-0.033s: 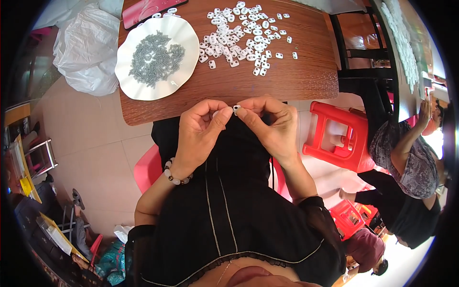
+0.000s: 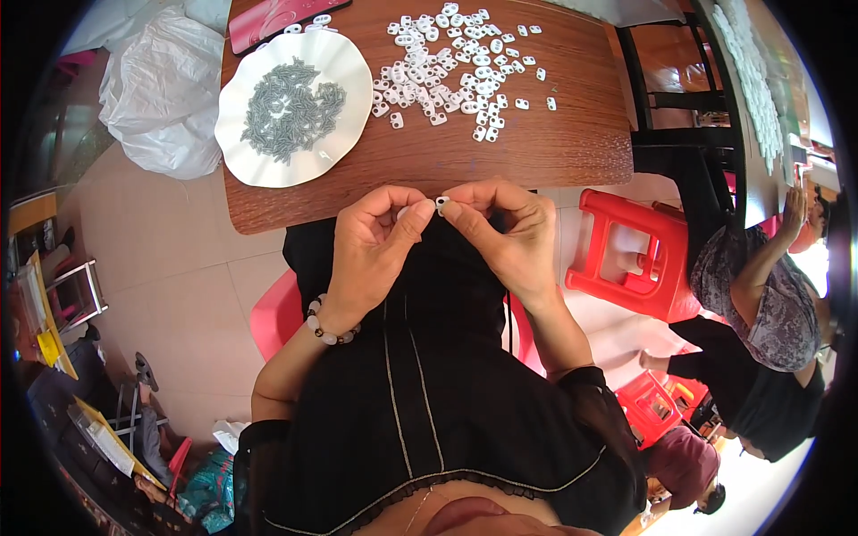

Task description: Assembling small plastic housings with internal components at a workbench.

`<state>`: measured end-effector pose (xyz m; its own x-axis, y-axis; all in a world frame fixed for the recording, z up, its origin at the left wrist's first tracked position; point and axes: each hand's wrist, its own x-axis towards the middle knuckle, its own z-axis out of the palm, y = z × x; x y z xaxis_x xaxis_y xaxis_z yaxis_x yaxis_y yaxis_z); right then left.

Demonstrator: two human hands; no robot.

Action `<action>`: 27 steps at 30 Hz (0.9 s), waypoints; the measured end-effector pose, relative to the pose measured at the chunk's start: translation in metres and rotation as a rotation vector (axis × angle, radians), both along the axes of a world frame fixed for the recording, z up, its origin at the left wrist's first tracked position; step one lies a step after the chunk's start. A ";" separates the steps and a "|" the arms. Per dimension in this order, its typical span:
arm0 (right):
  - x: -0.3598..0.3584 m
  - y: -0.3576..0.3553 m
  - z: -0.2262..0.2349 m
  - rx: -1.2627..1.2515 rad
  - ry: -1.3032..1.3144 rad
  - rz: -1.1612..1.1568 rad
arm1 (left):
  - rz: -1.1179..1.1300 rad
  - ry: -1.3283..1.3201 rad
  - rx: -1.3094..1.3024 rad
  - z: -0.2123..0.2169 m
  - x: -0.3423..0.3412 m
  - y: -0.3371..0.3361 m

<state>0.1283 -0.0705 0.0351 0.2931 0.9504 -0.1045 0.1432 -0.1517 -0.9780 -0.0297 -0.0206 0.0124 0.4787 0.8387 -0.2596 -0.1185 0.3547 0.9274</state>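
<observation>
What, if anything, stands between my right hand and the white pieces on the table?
No visible obstacle: just a strip of the brown table lies between your right hand and the white pieces.

Plate (image 2: 355, 89), likely plastic pieces (image 2: 483, 61) on table (image 2: 572, 138)

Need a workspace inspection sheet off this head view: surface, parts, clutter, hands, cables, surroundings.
Surface: brown wood-grain table.
Parts: white two-holed pieces loose on the table; grey rod-like bits heaped on a white wavy-rimmed plate.
Clutter: pink flat object at the table's far left; white plastic bag left of the table.
Hands: right hand pinches a small white piece; left hand pinched beside it, contents too small to tell.
Cables: nothing seen.
Surroundings: red stool to the right; other people beyond, one in a grey patterned garment.
</observation>
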 end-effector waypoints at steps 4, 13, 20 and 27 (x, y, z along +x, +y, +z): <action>0.003 0.002 -0.001 -0.050 0.103 0.034 | -0.004 -0.002 0.009 -0.002 0.000 0.001; 0.001 0.002 -0.011 -0.030 0.153 -0.003 | -0.007 -0.011 -0.036 -0.003 0.000 0.002; 0.001 0.002 -0.012 -0.041 0.163 -0.011 | 0.007 0.006 -0.023 -0.006 0.000 0.002; 0.000 0.002 -0.012 -0.023 0.190 -0.047 | 0.027 -0.052 -0.088 -0.008 0.000 0.000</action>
